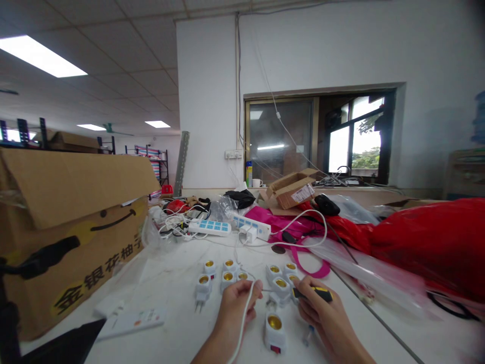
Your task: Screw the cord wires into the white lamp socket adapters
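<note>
Several white socket adapters (279, 289) could be knocked by the yellow-black screwdriver (316, 294) gripped in curled right-hand fingers (308, 308); a white cable (242, 323) is pinched by left-hand fingers (246, 298).

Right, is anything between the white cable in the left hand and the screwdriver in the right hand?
Only white lamp-socket adapters: a cluster and one with a red switch lie on the white table in the gap between the left hand, holding the white cable, and the right hand, holding the black-and-yellow screwdriver.

White table (166, 288): lamp-socket adapters (203, 285) (brass-lined), power strips (209, 228).
</note>
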`<act>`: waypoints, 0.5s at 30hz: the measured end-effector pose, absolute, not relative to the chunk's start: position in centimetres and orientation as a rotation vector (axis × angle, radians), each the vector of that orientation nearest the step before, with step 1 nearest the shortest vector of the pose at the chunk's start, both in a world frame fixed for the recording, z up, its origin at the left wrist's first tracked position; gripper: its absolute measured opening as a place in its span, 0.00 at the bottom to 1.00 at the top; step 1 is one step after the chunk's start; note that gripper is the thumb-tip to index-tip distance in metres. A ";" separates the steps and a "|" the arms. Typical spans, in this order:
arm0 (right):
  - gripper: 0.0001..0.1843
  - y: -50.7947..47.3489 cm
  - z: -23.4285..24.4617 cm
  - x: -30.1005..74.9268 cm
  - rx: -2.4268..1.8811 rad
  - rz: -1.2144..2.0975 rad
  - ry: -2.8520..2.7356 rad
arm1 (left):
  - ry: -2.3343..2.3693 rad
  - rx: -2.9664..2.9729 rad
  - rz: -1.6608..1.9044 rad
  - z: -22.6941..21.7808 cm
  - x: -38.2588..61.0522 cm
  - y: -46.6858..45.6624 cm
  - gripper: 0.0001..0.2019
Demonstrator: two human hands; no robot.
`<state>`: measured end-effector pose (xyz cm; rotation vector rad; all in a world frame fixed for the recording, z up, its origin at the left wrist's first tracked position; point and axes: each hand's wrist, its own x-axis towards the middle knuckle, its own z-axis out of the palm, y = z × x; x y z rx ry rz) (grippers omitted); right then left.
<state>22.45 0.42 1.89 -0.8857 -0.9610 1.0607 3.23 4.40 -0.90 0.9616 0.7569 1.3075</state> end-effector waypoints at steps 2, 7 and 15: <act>0.32 0.5 1.8 22.5 -0.886 1.065 -0.965 | 0.771 0.962 1.307 -0.9 3.2 4.5 0.36; 0.31 0.6 1.8 22.6 -0.892 1.062 -0.959 | 0.805 0.954 1.297 -0.6 3.3 4.4 0.36; 0.33 0.4 2.1 22.7 -0.881 1.058 -0.922 | 0.826 0.962 1.278 0.1 3.4 3.7 0.36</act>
